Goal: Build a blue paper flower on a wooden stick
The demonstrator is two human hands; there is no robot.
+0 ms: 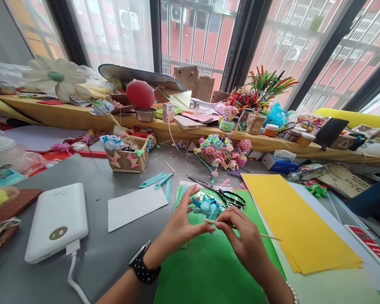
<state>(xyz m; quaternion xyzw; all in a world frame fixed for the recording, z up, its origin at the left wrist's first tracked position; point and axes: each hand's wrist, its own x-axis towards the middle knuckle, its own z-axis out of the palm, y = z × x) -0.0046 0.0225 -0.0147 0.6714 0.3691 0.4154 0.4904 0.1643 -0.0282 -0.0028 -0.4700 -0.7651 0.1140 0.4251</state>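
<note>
Both hands meet over a green paper sheet on the grey table. My left hand pinches the near end of a thin wooden stick with thumb and forefinger, its other fingers spread upward. My right hand is closed round the same stick, whose tip pokes out to the right. Just beyond the fingers lies a small blue folded paper flower. Black-handled scissors rest behind it. A black watch is on my left wrist.
A yellow paper sheet lies right of the green one, a white paper and a white power bank with cable to the left. A cardboard basket, a paper-flower bouquet and craft clutter crowd the yellow window ledge.
</note>
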